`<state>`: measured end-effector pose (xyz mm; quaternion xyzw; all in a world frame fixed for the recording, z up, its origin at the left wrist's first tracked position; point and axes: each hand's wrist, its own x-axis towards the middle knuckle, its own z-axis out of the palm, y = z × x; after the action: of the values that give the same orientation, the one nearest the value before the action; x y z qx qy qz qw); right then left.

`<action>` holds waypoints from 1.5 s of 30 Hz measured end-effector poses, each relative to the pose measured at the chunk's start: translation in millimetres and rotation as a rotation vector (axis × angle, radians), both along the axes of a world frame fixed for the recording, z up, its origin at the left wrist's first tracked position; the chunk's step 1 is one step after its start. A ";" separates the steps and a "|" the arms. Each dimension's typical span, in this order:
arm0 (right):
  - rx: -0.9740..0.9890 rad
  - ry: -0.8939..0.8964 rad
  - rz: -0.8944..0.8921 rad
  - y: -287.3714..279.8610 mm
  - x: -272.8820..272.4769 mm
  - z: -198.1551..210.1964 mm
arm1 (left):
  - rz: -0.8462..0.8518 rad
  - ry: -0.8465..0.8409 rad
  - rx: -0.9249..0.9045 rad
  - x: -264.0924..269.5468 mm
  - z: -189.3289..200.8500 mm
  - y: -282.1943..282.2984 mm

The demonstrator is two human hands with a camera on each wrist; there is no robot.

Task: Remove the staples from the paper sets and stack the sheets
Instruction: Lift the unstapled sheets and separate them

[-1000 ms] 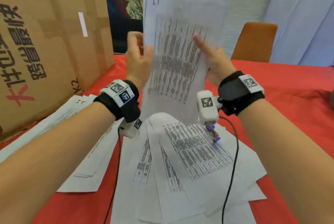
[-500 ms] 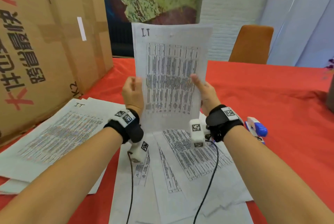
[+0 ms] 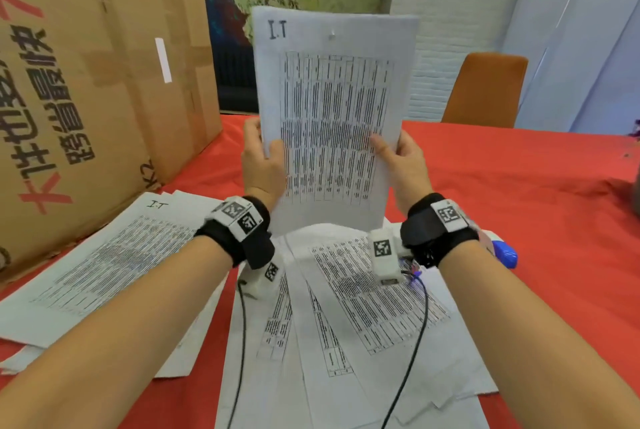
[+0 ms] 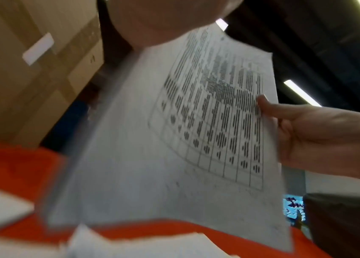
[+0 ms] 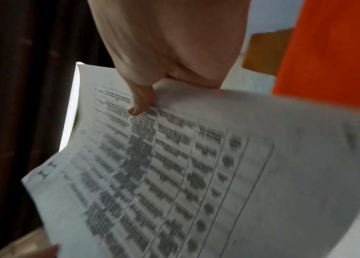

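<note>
I hold a printed paper set (image 3: 332, 116) upright above the table, marked "I.T" at its top left, with a small staple mark (image 3: 332, 35) near the top edge. My left hand (image 3: 263, 158) grips its left edge, thumb on the front. My right hand (image 3: 398, 158) grips the right edge, thumb (image 5: 140, 103) pressed on the print. The same paper set (image 4: 196, 131) fills the left wrist view, where the right hand (image 4: 307, 132) shows at its edge. Loose sheets (image 3: 346, 317) lie fanned out below my wrists. A separate stack of sheets (image 3: 104, 262) lies at the left.
A large cardboard box (image 3: 86, 82) stands along the left edge of the red table (image 3: 519, 186). A blue and white tool (image 3: 504, 252) lies just right of my right wrist. An orange chair (image 3: 485, 89) stands behind the table. Wrist cables (image 3: 408, 359) trail over the sheets.
The paper set has come down from high in front of me to just above the loose sheets. Both hands now grip its side edges, and the sheet stands straighter.
</note>
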<state>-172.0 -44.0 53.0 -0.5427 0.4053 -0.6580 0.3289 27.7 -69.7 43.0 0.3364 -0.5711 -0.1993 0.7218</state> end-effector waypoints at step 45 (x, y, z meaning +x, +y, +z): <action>0.339 0.633 -0.372 20.1 -100.8 -0.7 | 0.099 -0.438 0.371 32.4 16.3 -5.3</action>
<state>-272.8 -23.9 52.4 -0.5741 0.6808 -0.4303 0.1479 60.1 -75.0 59.3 0.5251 -0.6499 -0.1874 0.5165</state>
